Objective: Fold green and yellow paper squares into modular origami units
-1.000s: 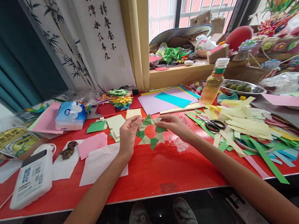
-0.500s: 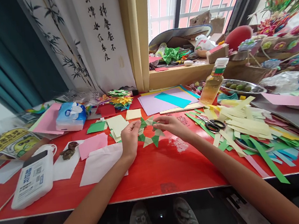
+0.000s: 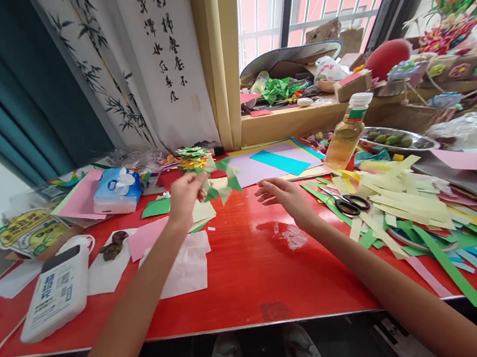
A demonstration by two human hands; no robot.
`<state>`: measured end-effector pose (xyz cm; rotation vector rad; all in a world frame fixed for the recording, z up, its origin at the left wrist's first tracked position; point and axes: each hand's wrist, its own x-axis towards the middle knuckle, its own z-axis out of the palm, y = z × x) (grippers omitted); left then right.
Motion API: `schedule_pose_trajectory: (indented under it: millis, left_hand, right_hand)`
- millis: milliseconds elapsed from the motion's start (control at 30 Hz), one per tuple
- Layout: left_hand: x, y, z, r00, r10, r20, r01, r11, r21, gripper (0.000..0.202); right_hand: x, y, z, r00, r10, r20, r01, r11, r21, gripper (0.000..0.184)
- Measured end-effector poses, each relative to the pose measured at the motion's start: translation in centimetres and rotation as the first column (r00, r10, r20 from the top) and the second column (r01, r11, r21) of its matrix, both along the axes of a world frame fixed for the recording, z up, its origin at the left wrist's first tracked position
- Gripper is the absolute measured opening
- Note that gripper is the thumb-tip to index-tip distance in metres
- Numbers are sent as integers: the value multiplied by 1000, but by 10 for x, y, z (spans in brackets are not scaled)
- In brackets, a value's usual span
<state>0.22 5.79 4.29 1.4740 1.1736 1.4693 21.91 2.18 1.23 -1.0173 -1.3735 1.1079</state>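
Observation:
My left hand is closed on the left edge of a folded paper star ring with green and cream points, raised above the red table. Part of the ring is blurred. To its right, my right hand is apart from the ring, fingers loosely extended and nothing in them. Below the left hand, partly hidden, lie cream paper squares. Behind the ring stands a stack of folded paper rings. A lavender sheet bearing a blue strip lies beyond the right hand.
Black-handled scissors lie beside a heap of cream and green paper strips at right. A bottle stands behind them. At left are a tissue pack, pink paper, white paper and a white device.
My right hand has let go of the ring and moved slightly right. My left hand has carried the ring up and to the left, turning it. The camera view has shifted a little.

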Motion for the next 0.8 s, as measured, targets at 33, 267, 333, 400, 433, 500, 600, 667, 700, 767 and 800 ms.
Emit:
schedule_pose_trajectory:
  millis: [33,267,333,400,433,500,600,667,700,767,800]
  left_hand:
    - [-6,17,9,997,44,60,-45,999,2,19]
    - [-28,133,43,916,261,305,-249,965,-77,14]
    - [-29,152,42,908,310,283,-283,950,-130,17]
    - [-30,163,38,901,346,263,-315,937,-151,18]
    - [-30,167,36,897,363,255,-333,931,-153,17]
    - [-32,173,31,886,399,234,-372,916,-153,15]
    - [-35,179,25,867,455,204,-431,889,-151,13]
    - [-38,182,22,854,483,191,-462,875,-146,12]
    - [-39,183,22,849,493,189,-473,869,-142,12]
    - [-43,185,20,845,499,190,-483,866,-127,11]
    - [-45,185,19,851,489,194,-475,873,-114,10]
  right_hand:
    - [1,3,-3,1000,-9,-3,9,1000,-20,31]
    - [-2,10,-20,1000,21,5,-20,991,-136,28]
    - [-6,10,-25,998,46,37,-39,987,-156,26]
    - [-8,9,-29,993,66,94,-50,986,-161,25]
    - [-9,9,-30,990,76,121,-57,987,-153,24]
    - [-10,8,-31,983,96,155,-75,988,-136,23]
    - [-10,8,-30,980,106,166,-83,986,-143,22]
    - [-10,9,-30,981,107,162,-83,986,-148,22]
    - [-10,9,-31,981,109,161,-85,985,-148,22]
    - [-10,10,-32,980,119,162,-96,985,-144,22]
    - [-10,10,-32,978,124,168,-101,985,-142,22]
